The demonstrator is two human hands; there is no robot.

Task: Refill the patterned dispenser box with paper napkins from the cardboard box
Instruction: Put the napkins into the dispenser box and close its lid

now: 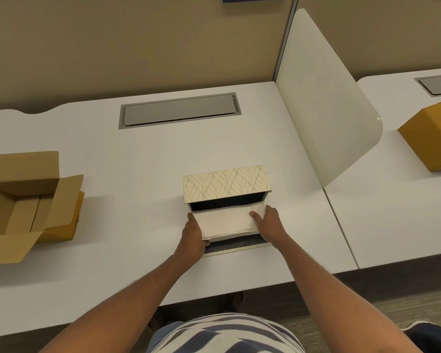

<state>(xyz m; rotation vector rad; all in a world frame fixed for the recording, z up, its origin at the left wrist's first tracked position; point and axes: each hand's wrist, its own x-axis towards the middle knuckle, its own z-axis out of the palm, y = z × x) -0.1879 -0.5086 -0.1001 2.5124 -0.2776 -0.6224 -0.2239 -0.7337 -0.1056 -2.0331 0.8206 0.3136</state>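
On white desk (pixel 138 161), left hand (pixel 192 235) and right hand (pixel 269 221) clasp napkin stack (pixel 227 220) ends.

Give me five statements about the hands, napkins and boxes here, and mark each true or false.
1. Both hands hold the napkin stack. True: the left hand and right hand grip its ends.
2. The dispenser is closed. False: it is open, its dark inside showing.
3. The open cardboard box sits left of the dispenser. True.
4. The napkins are blue. False: they are white.
5. The closed brown box shares the dispenser's desk. False: it is on the next desk, beyond the divider.
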